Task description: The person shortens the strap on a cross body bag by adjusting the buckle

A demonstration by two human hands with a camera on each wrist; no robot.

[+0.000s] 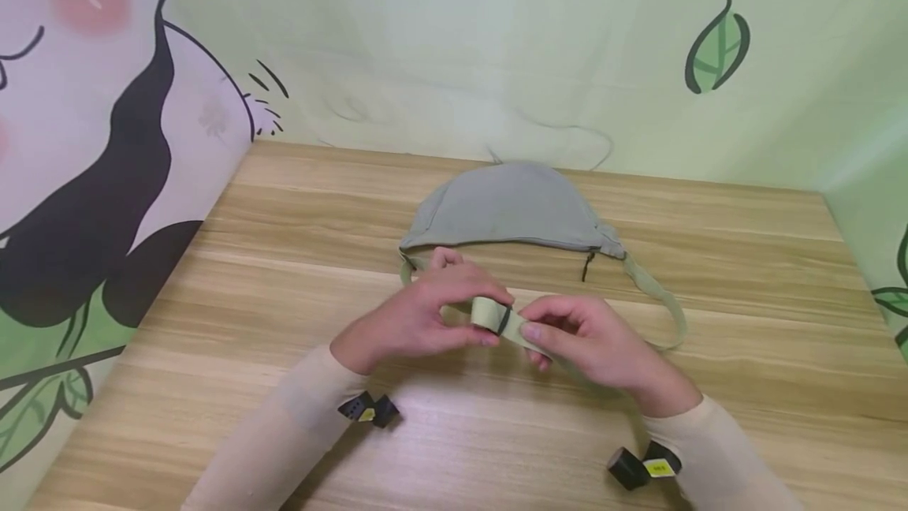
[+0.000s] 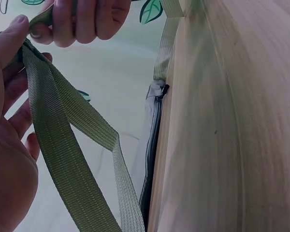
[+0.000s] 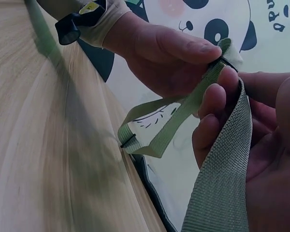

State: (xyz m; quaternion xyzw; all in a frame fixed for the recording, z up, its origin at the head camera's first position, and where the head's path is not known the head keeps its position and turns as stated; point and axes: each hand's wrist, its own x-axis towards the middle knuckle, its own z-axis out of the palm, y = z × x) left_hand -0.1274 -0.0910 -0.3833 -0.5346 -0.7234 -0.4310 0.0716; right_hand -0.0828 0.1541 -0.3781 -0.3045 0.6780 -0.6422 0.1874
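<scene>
A grey sling bag (image 1: 507, 207) lies on the table with its zipper edge toward me. Its pale green webbing strap (image 1: 656, 290) runs from both ends toward my hands. My left hand (image 1: 426, 302) holds a looped part of the strap between thumb and fingers, beside a dark strap slider (image 1: 504, 320). Just right of the slider, my right hand (image 1: 592, 337) pinches the strap between thumb and index finger. In the left wrist view, a doubled length of webbing (image 2: 63, 130) hangs below the left hand. The right wrist view shows webbing (image 3: 222, 169) running down from the right fingers.
The wood-grain table (image 1: 234, 385) reaches back to a printed green wall cloth (image 1: 426, 46). Another printed panel with a panda (image 1: 206, 101) borders the left side. A dark zipper pull (image 1: 588, 266) hangs at the bag's right end.
</scene>
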